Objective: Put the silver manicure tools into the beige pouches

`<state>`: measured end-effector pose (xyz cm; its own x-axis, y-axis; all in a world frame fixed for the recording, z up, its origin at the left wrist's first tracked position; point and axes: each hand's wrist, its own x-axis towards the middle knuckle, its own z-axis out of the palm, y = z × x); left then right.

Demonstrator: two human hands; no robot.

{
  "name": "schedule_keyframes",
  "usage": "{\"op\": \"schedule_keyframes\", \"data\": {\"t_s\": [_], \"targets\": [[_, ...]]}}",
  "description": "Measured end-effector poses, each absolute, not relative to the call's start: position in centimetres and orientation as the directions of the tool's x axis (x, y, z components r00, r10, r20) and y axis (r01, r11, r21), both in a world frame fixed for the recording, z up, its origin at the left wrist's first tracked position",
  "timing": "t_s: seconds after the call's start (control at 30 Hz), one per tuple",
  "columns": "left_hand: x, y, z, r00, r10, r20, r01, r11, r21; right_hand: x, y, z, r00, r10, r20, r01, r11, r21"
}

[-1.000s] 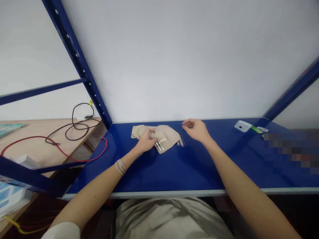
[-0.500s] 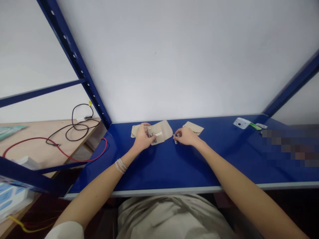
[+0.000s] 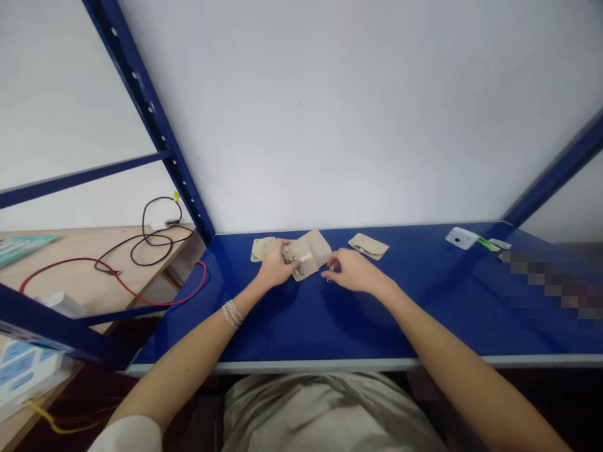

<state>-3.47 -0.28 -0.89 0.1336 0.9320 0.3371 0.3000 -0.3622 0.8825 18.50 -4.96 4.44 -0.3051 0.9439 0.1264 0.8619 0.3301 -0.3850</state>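
Note:
My left hand (image 3: 276,267) is closed on the edge of a beige flap pouch (image 3: 307,269), whose flap is folded out to the right. Small shiny metal pieces show on the pouch beside my left fingers, too small to name. Just right of the pouch, my right hand (image 3: 351,270) pinches a small silvery metal piece (image 3: 329,280), apart from the pouch and low over the table. More beige pouches (image 3: 257,248) lie partly under and behind my left hand. Another beige pouch (image 3: 370,245) rests beyond my right hand, its flap folded over.
The blue table (image 3: 292,333) meets a white wall, with blue posts (image 3: 153,113) at its sides. A small white camera (image 3: 459,238) and a green item lie on the right. A red cable (image 3: 164,304) hangs over the left corner from a wooden table (image 3: 94,251) bearing black cable.
My right hand has drawn slightly toward me and tilted down with the metal piece. My left hand keeps its hold on the pouch. The whole view has shifted slightly.

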Motion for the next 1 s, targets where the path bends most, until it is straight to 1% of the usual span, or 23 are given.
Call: {"op": "schedule_keyframes", "data": {"t_s": [0.07, 0.1, 0.13, 0.17, 0.27, 0.3, 0.33, 0.37, 0.4, 0.43, 0.47, 0.53, 0.57, 0.63, 0.7, 0.77, 0.9, 0.97, 1.0], "targets": [[-3.5, -0.3, -0.3, 0.14, 0.941, 0.308, 0.27, -0.336, 0.903, 16.7, -8.5, 5.1, -0.486, 0.87, 0.088, 0.675, 0.437, -0.595], [-3.5, -0.3, 0.2, 0.139, 0.948, 0.285, 0.236, -0.311, 0.921, 15.5, -10.5, 5.0, -0.569, 0.821, 0.051, 0.561, 0.434, -0.705], [-3.4, -0.4, 0.7, 0.123, 0.958, 0.257, 0.191, -0.277, 0.942, 13.9, -12.6, 4.6, -0.635, 0.772, 0.018, 0.455, 0.392, -0.8], [-3.3, -0.4, 1.2, 0.108, 0.968, 0.227, 0.141, -0.241, 0.96, 12.0, -14.5, 3.9, -0.679, 0.734, -0.026, 0.384, 0.325, -0.864], [-2.9, -0.6, 2.6, 0.068, 0.99, 0.12, 0.043, -0.123, 0.991, 5.1, -19.0, 0.4, -0.742, 0.665, -0.09, 0.245, 0.143, -0.959], [-2.7, -0.6, 2.9, 0.056, 0.994, 0.089, 0.033, -0.091, 0.995, 2.6, -19.9, -0.9, -0.759, 0.632, -0.155, 0.211, 0.014, -0.977], [-2.6, -0.5, 3.1, 0.043, 0.997, 0.065, 0.028, -0.067, 0.997, 0.2, -20.5, -2.2, -0.77, 0.587, -0.25, 0.165, -0.194, -0.967], [-2.6, -0.5, 3.3, 0.033, 0.998, 0.049, 0.022, -0.049, 0.999, -1.9, -20.8, -3.4, -0.764, 0.535, -0.361, 0.114, -0.44, -0.891], [-2.5, -0.4, 3.4, 0.027, 0.999, 0.036, 0.013, -0.036, 0.999, -3.7, -21.1, -4.5, -0.763, 0.467, -0.448, 0.055, -0.642, -0.764], [-2.5, -0.4, 3.5, 0.024, 0.999, 0.026, 0.002, -0.026, 1.0, -5.3, -21.3, -5.5, -0.776, 0.419, -0.471, -0.029, -0.771, -0.637], [-2.5, -0.4, 3.6, 0.024, 1.0, 0.014, -0.014, -0.014, 1.0, -6.4, -21.4, -6.4, -0.777, 0.393, -0.492, -0.099, -0.848, -0.52], [-2.5, -0.6, 3.6, 0.024, 1.0, -0.011, -0.054, 0.012, 0.998, -8.0, -21.8, -8.1, -0.776, 0.364, -0.514, -0.209, -0.919, -0.336], [-2.4, -0.7, 3.6, 0.022, 1.0, -0.021, -0.076, 0.022, 0.997, -8.5, -22.0, -8.8, -0.783, 0.353, -0.512, -0.242, -0.931, -0.273], [-2.3, -1.1, 3.5, 0.018, 1.0, -0.024, -0.115, 0.026, 0.993, -9.3, -22.2, -9.9, -0.859, 0.318, -0.401, -0.265, -0.947, -0.183], [-2.1, -1.3, 3.4, 0.018, 1.0, -0.004, -0.132, 0.006, 0.991, -9.9, -22.2, -10.4, -0.9, 0.291, -0.323, -0.254, -0.955, -0.153], [-2.0, -1.4, 3.0, 0.02, 1.0, 0.02, -0.133, -0.017, 0.991, -10.3, -22.1, -10.4, -0.913, 0.277, -0.298, -0.234, -0.957, -0.172], [-2.5, -0.8, 2.0, -0.015, 0.999, 0.031, -0.115, -0.032, 0.993, -10.6, -22.0, -9.8, -0.9, 0.294, -0.323, -0.213, -0.941, -0.264], [-2.8, -0.6, 1.4, -0.017, 0.999, 0.032, -0.097, -0.034, 0.995, -10.4, -22.0, -9.8, -0.878, 0.352, -0.324, -0.247, -0.914, -0.323], [-3.0, -0.5, 1.2, -0.011, 0.999, 0.037, -0.086, -0.038, 0.996, -10.2, -22.0, -9.9, -0.861, 0.401, -0.313, -0.276, -0.885, -0.375]]}}
